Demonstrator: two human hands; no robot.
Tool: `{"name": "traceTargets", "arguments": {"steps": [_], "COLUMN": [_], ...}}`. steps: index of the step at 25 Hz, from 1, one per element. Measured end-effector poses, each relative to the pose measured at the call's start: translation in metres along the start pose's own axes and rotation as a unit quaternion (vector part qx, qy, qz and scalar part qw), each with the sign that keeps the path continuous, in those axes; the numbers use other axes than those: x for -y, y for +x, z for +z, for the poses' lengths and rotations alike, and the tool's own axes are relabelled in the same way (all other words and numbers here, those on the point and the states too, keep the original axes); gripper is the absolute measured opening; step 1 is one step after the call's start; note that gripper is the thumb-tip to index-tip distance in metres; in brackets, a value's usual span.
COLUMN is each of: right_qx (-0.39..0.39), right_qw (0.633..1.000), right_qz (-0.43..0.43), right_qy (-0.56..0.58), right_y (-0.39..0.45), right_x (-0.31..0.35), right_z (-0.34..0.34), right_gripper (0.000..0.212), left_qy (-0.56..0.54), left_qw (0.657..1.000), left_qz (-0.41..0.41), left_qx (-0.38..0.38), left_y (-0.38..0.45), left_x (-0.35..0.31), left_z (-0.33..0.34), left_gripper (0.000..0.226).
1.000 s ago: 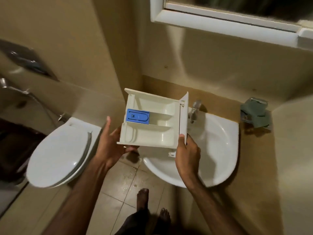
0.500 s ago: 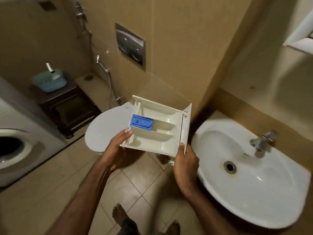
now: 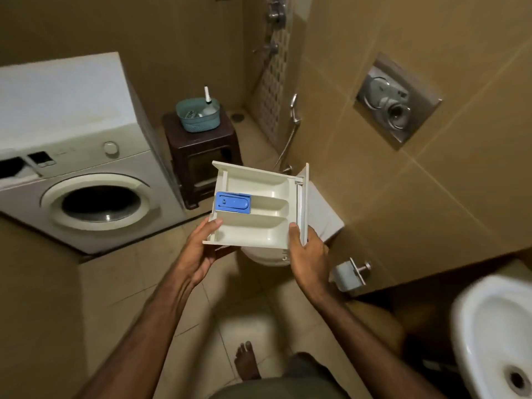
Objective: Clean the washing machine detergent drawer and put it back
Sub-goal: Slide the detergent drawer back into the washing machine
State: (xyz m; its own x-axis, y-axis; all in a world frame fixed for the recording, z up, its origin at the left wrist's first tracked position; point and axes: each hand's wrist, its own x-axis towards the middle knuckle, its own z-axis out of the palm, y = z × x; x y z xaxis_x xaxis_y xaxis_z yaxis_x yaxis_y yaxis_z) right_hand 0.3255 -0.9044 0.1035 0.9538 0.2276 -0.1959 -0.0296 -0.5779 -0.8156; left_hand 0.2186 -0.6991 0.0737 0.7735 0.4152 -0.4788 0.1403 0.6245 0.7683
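Head view: two hands grip one drawer (image 3: 259,208) in mid-air, left hand (image 3: 198,251) at its near-left corner, right hand (image 3: 309,254) at its front panel; one washer (image 3: 86,174) stands left.

Detergent drawer (image 3: 259,208) held level in mid-air above the toilet (image 3: 322,217), open side up, blue insert (image 3: 232,202) in its left middle compartment. Left hand (image 3: 198,251) gripping the near left corner, thumb on the rim; right hand (image 3: 308,254) gripping the front panel at the near right, thumb inside the edge. Washing machine (image 3: 86,168) at left, door closed, drawer slot (image 3: 13,168) open and dark. Brown stool (image 3: 201,156) beside it carrying a teal basket (image 3: 198,115). Sink (image 3: 495,335) at lower right. One bare foot (image 3: 246,361) on the tiled floor (image 3: 121,283).
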Motion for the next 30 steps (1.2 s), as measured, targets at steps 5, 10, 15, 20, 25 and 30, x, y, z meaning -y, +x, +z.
{"name": "traceTargets", "arguments": {"steps": [5, 10, 15, 20, 25, 30], "right_qx": [0.162, 0.351, 0.512, 0.557, 0.526, 0.477], "right_qw": [0.986, 0.921, 0.817, 0.802, 0.814, 0.829], "right_qz": [0.001, 0.051, 0.112, 0.117, 0.155, 0.184], "right_qy": [0.035, 0.163, 0.241, 0.179, 0.190, 0.228], "right_y": [0.039, 0.088, 0.137, 0.157, 0.142, 0.116], "right_x": [0.063, 0.132, 0.172, 0.214, 0.250, 0.291], "right_z": [0.074, 0.150, 0.247, 0.339, 0.421, 0.495], "right_gripper": [0.056, 0.047, 0.062, 0.073, 0.074, 0.068], "left_qy": [-0.038, -0.073, -0.091, -0.092, -0.179, -0.282], "left_qw": [0.994, 0.985, 0.975, 0.968, 0.936, 0.821], "left_qz": [0.040, 0.053, 0.041, 0.028, 0.067, 0.112], "left_qx": [-0.090, -0.145, -0.200, -0.231, -0.296, -0.484], "left_y": [0.004, 0.012, 0.027, 0.044, 0.053, 0.048], "left_x": [-0.047, -0.096, -0.142, -0.193, -0.228, -0.214], "left_z": [-0.078, -0.150, -0.219, -0.299, -0.348, -0.389], "left_gripper": [0.042, 0.034, 0.052, 0.047, 0.069, 0.039]}}
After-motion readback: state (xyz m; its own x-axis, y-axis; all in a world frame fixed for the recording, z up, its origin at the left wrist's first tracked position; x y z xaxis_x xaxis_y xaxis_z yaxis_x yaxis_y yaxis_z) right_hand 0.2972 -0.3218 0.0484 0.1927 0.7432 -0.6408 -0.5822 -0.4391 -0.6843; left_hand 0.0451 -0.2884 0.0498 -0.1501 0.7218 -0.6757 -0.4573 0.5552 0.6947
